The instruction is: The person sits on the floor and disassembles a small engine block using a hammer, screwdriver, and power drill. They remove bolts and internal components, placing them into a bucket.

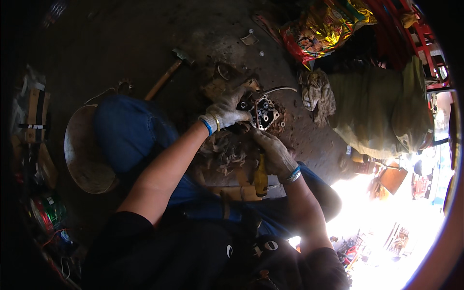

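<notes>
Nearby: metal bowl [87,154]; hands [227,112] gripping engine part [265,112].

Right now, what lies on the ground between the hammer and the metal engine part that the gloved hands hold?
In the head view, between the hammer and the metal engine part lies dark oily ground with a small curved metal piece. The left hand covers the part's near edge.

Underside of the metal engine part [264,112] behind gloved fingers [237,104]; yellow tool [261,178] half under the right hand [274,153]

Dirt floor [145,43]: hammer [169,72], rag [316,94].
</notes>
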Tool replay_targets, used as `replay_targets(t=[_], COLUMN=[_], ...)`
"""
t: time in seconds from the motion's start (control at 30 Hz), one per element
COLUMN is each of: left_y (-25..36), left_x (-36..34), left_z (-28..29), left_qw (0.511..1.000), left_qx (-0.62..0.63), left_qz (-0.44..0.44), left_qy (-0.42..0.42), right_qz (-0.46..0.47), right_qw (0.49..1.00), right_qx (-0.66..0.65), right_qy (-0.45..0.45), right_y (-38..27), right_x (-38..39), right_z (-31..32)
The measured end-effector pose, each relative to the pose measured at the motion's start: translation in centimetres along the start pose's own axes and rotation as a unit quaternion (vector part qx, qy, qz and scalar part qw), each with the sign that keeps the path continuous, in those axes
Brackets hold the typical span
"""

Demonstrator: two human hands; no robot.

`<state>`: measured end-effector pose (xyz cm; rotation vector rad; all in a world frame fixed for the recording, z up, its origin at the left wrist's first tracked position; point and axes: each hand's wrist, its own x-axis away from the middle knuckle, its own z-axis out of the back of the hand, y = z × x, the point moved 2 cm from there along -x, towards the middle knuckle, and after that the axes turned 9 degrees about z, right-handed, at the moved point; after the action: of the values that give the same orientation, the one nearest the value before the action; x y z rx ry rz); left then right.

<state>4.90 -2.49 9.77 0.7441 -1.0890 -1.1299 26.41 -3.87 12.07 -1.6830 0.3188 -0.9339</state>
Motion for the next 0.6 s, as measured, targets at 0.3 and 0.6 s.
replay_targets(t=[0.3,0.6], left_y=[0.4,6.7], left_x=[-1.1,-3.1], left_z=[0.3,-1.1], left_qw=[0.984,0.880], left_qx=[-0.150,-0.445], left_qz=[-0.092,-0.076], left_qy=[-0.022,-0.148], right_qz=[-0.078,-0.026], right_qw=[0.990,0.980], right_qx=[-0.121,-0.164], right_qy=[0.003,0.108], right_y=[-2.9,2.2], right_x=[4.6,8.7], right_z=[3.0,-2.3])
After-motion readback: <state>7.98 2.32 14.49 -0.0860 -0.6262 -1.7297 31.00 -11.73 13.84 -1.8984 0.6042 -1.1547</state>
